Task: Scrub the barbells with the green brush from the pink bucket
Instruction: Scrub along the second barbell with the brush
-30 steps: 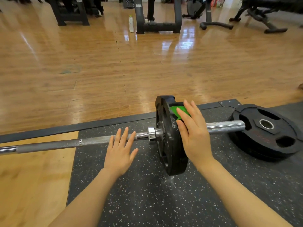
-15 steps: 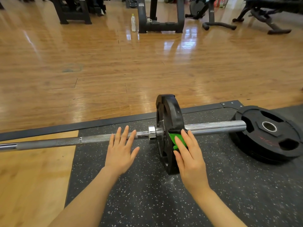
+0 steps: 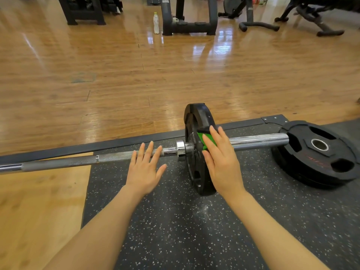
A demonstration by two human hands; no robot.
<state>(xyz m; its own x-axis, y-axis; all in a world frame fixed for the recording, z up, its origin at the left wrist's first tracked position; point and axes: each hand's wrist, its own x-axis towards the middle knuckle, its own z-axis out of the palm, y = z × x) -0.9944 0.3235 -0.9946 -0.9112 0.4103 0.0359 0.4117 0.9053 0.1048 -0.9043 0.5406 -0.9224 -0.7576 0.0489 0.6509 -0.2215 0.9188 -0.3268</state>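
Note:
A steel barbell [image 3: 74, 162] lies across the dark speckled mat [image 3: 175, 227], running left to right. A black weight plate [image 3: 196, 121] stands upright on its sleeve. My right hand [image 3: 222, 162] presses the green brush [image 3: 207, 140] flat against the plate's rim, fingers straight over it; most of the brush is hidden under the hand. My left hand [image 3: 144, 168] rests flat on the knurled bar just left of the chrome collar [image 3: 181, 148], fingers spread. No pink bucket is in view.
A second black plate [image 3: 319, 154] lies flat on the mat under the right end of the sleeve. Wooden floor [image 3: 136, 84] stretches beyond the mat. A bottle [image 3: 156, 23] and black gym machines [image 3: 191, 20] stand at the far side.
My right hand has slid the green brush back up the plate's rim from its lower front to near the sleeve. My left hand stays on the bar.

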